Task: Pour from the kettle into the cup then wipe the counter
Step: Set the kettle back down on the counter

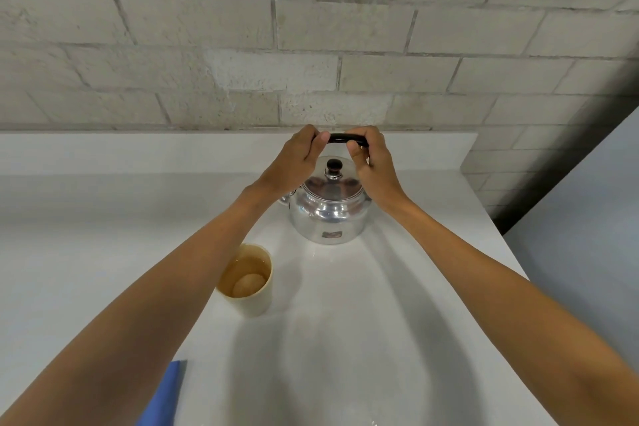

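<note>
Kettle handle inside both hands' fingers.

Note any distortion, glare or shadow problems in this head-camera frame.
Head view: wide-angle bending curves the grey block wall and stretches both forearms; bright reflections sit on the shiny metal kettle; soft arm shadows cross the white counter; the beige cup stays readable; corners darken at right.

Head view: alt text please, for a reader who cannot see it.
Both hands, left hand and right hand, grip the black handle of a shiny metal kettle standing on a white counter. A cream cup holding liquid stands nearer, a blue cloth at the bottom edge.
</note>
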